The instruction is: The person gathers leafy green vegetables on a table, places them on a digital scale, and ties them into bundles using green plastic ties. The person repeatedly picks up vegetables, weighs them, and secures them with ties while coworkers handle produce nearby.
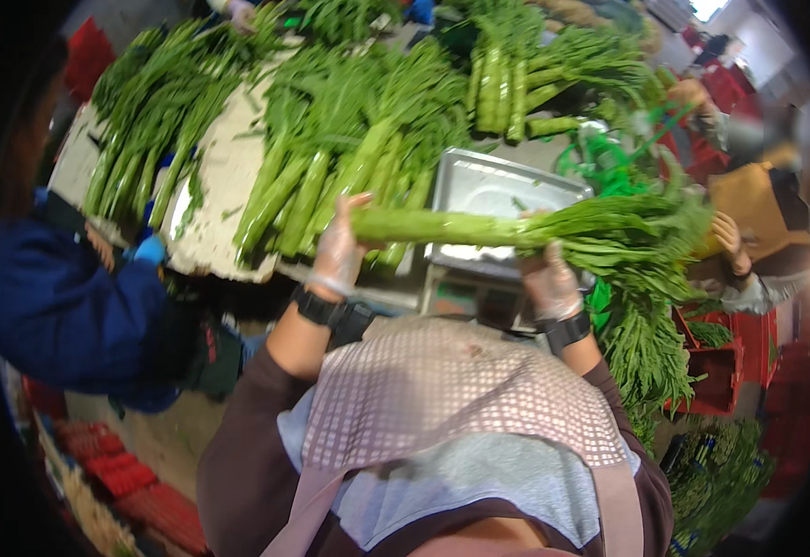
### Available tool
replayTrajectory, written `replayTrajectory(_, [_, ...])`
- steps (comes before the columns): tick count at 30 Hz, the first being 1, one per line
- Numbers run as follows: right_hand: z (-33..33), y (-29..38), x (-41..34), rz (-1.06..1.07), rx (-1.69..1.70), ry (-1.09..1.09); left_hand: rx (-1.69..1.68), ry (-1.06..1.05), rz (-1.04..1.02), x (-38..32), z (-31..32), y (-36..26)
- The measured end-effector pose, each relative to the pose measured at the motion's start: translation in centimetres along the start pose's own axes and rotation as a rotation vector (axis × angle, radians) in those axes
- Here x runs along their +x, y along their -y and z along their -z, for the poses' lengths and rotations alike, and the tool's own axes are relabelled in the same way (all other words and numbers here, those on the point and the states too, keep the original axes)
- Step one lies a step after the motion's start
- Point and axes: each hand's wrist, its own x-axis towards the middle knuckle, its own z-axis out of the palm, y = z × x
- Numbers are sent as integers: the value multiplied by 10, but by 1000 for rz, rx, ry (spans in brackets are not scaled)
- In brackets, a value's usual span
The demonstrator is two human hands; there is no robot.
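Note:
A long leafy celtuce stalk (440,228) lies level across both my hands, its leaves trailing to the right. My left hand (341,245), in a clear plastic glove, grips the butt end of the thick stem. Close to where the leaves begin, my right hand (550,278), gloved the same way, holds the stalk from below. Behind and below the stalk is a scale's metal pan (502,182), partly covered by it. More celtuce stalks (314,195) lie side by side on the table just beyond my left hand.
A co-worker in a blue jacket (78,306) stands at left, beside another celtuce pile (147,132). Across the table lie wrapped stalks (499,90). Green plastic strips (607,163) are right of the pan. Another person's hand (726,233) nears the leaves; red crates (715,376) stand lower right.

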Motion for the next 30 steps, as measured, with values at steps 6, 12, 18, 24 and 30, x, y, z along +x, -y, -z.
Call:
replayTrajectory(6, [7,27,5,115,171,-84,200,285,-74,-10,-6,-9])
replayTrajectory(12, [23,34,7,167,310,-327,455,504,-516,-7,-12,-7])
replayTrajectory(18, [39,38,-5,51,103,-215,313,463,-368,-16,-9,-12])
replayTrajectory(24, [43,38,-15,128,82,-87,250,347,-327,-23,-15,-13])
replayTrajectory(30, [53,24,-25,-91,613,57,626,-84,-452,-2,-13,12])
